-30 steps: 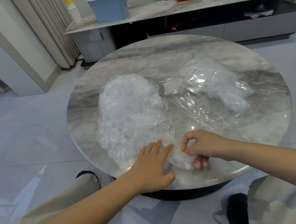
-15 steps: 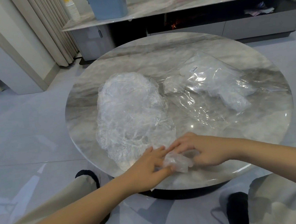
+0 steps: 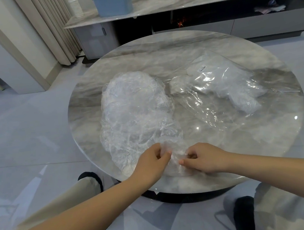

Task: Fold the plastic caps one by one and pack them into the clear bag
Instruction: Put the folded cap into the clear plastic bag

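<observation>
We've got one crumpled plastic cap (image 3: 175,154) at the table's (image 3: 263,159) near edge, pinched between left hand (image 3: 152,163) and right hand (image 3: 205,158).

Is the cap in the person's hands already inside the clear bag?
No, both the left hand and right hand pinch the plastic cap at the table's near edge, apart from the clear bag.

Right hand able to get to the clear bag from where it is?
Probably yes. The clear bag lies flat ahead of the right hand with bare table between them, but that hand is busy pinching a plastic cap.
</observation>
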{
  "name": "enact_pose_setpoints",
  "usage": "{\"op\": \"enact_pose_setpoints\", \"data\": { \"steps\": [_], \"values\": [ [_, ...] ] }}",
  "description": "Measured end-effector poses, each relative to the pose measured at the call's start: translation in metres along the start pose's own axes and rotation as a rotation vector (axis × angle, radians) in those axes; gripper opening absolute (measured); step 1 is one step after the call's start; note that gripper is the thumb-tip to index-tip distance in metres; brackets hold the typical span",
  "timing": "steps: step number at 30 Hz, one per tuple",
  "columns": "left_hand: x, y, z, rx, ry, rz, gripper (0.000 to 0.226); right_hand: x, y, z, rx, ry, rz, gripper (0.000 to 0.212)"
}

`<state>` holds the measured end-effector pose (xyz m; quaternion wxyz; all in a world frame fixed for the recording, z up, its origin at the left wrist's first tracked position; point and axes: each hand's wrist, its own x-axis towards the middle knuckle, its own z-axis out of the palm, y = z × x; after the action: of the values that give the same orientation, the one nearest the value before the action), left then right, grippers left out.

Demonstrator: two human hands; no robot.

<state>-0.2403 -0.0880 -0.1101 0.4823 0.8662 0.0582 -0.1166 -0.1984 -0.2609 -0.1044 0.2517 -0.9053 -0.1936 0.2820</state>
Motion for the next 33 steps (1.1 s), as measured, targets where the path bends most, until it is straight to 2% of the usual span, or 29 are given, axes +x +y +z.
{"op": "enact_pose_setpoints", "data": {
  "steps": [1, 3, 5, 7, 9, 11, 13, 16, 19, 21, 23, 26, 33],
  "values": [
    [0.000, 0.000, 0.000, 0.027, 0.026, 0.010, 0.008, 0.001, 0.000, 0.001, -0.004, 0.000, 0.017, 0.040],
    [-0.004, -0.002, 0.001, 0.128, 0.100, 0.072, 0.028, 0.003, 0.001, 0.002, -0.012, -0.006, 0.044, 0.043],
    [-0.006, -0.004, -0.002, 0.321, 0.204, 0.315, 0.035, 0.006, 0.003, 0.003, -0.012, -0.011, 0.056, 0.044],
    [-0.004, -0.005, -0.004, 0.553, 0.247, 0.615, 0.032, 0.009, 0.005, 0.003, -0.008, -0.019, 0.079, 0.044],
    [-0.003, -0.010, -0.001, 0.693, 0.178, 0.790, 0.032, 0.010, 0.005, 0.002, -0.021, -0.014, 0.092, 0.046],
    [-0.004, -0.017, 0.006, 0.794, 0.065, 0.796, 0.039, 0.010, 0.004, 0.000, -0.027, -0.011, 0.093, 0.047],
    [-0.003, -0.029, 0.011, 0.949, -0.014, 0.727, 0.052, 0.007, 0.002, 0.000, -0.056, -0.006, 0.088, 0.041],
    [0.000, -0.040, 0.007, 1.074, -0.153, 0.567, 0.062, -0.001, -0.001, 0.001, -0.241, 0.119, 0.023, 0.030],
    [0.002, -0.039, 0.007, 1.009, -0.242, 0.510, 0.074, -0.005, 0.001, 0.002, -0.409, 0.332, -0.262, 0.030],
    [0.002, -0.037, 0.009, 1.018, -0.279, 0.483, 0.075, -0.004, 0.002, 0.002, -0.503, 0.364, -0.460, 0.027],
    [0.003, -0.036, 0.008, 1.033, -0.299, 0.468, 0.073, -0.004, 0.001, 0.001, -0.537, 0.290, -0.541, 0.022],
    [0.005, -0.037, 0.006, 1.025, -0.325, 0.447, 0.074, -0.008, 0.003, 0.004, -0.503, 0.158, -0.493, 0.025],
    [0.006, -0.035, 0.005, 1.020, -0.353, 0.436, 0.075, -0.009, 0.004, 0.001, -0.555, 0.122, -0.470, 0.044]
  ]
}}
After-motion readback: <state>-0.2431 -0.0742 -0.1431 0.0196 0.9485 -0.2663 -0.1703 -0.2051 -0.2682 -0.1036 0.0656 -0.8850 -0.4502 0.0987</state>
